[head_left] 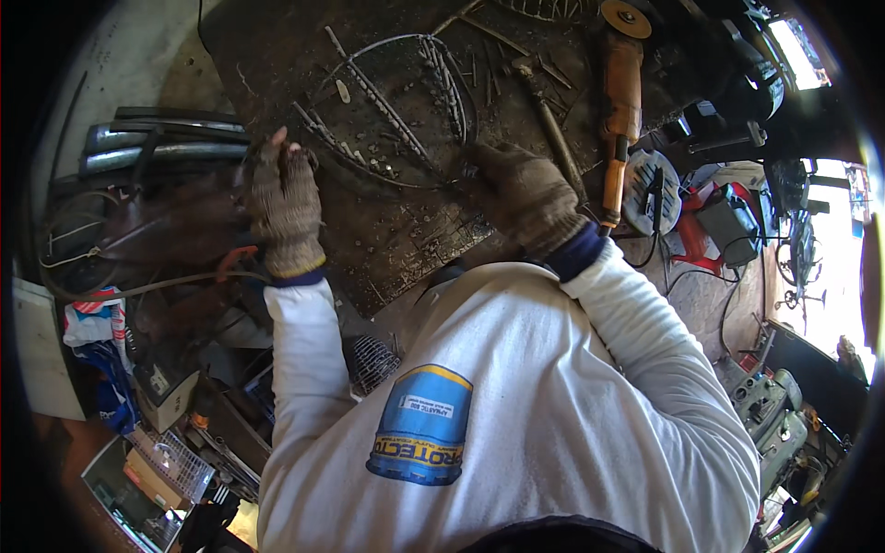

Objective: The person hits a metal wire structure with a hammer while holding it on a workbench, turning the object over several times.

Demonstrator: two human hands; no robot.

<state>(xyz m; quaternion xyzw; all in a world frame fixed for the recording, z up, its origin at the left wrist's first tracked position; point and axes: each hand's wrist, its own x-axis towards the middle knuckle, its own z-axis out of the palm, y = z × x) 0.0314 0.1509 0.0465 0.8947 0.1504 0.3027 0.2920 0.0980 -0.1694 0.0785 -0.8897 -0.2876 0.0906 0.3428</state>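
A round hoop of thin metal rod (353, 57) lies over the dark workbench (369, 249). Ribbed steel bars (383, 106) cross it or rest within its outline. At the hoop's near right side, my right hand (525, 194), in a brown knit glove, is closed on its rim; the fingertips are partly hidden. My left hand (284, 203) wears a similar glove with bare fingertips showing. It is held up left of the hoop, fingers stretched out, apart from the rim and holding nothing. Small metal scraps and a pale oblong piece (343, 91) lie around the bars.
An orange angle grinder (622, 92) lies on the bench to the right, beside a metal pipe (556, 134). Curved metal pieces (166, 152) stand at the left. A cable (175, 284) passes by my left wrist. Beyond the bench's right side are a red-and-grey machine (719, 226) and loose cords.
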